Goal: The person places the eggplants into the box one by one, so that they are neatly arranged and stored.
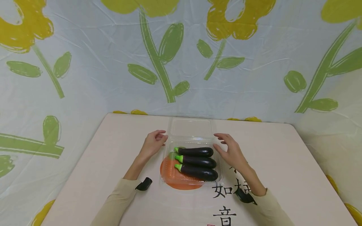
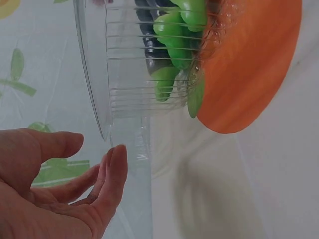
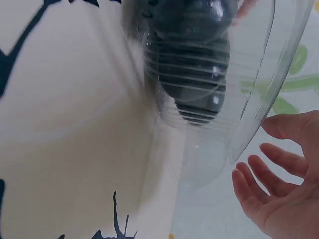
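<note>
A clear plastic clamshell box stands with its lid folded back, away from me. Three dark eggplants lie side by side in it, their green stems to the left. Beside the box's left edge, near the hinge, is my left hand, fingers loosely bent around nothing. My right hand is at the opposite side with spread, relaxed fingers. In the right wrist view its thumb is very close to the rim; I cannot tell whether they touch. Left fingertips are just off the box's corner.
The pale table mat carries an orange round print under the box and black written characters at the right front. Behind the table hangs a flowered cloth. Black straps sit at both sleeve cuffs.
</note>
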Demonstrator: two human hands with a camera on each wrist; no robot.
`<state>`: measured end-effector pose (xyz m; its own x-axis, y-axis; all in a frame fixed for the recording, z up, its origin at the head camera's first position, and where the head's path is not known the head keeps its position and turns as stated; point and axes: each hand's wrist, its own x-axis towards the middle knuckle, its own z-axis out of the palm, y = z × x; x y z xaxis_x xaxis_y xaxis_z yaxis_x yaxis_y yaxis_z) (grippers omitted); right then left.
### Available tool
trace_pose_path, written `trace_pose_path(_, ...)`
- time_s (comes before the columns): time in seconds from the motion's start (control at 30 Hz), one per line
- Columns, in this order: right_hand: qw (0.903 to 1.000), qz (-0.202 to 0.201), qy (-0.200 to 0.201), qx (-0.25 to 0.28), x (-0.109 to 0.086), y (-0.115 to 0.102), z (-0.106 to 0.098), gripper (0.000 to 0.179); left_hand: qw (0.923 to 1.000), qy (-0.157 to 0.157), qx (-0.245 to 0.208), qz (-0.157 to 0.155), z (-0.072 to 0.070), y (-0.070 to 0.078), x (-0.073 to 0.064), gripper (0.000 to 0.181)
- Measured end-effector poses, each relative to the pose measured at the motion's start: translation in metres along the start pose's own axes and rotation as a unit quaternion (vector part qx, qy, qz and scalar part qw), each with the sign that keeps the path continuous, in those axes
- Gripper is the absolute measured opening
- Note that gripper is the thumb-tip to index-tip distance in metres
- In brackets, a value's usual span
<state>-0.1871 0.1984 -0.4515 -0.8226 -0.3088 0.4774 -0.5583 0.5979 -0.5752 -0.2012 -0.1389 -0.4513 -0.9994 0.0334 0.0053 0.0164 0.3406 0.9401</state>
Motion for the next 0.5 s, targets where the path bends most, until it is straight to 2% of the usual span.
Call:
trace_pose_path(0.17,0.9999,0.003,0.012,0.008,0.007,0.010,0.002,0.041,1.0000,0.008,0.002,0.001,0.002,0.000,0.006,0.039)
trace_pose_path(0.5,0.9986,0.038,0.013,0.036,0.019,0.024,0.007,0.041,0.9997,0.020,-0.007,-0.013,0.009,-0.004,0.020,0.039)
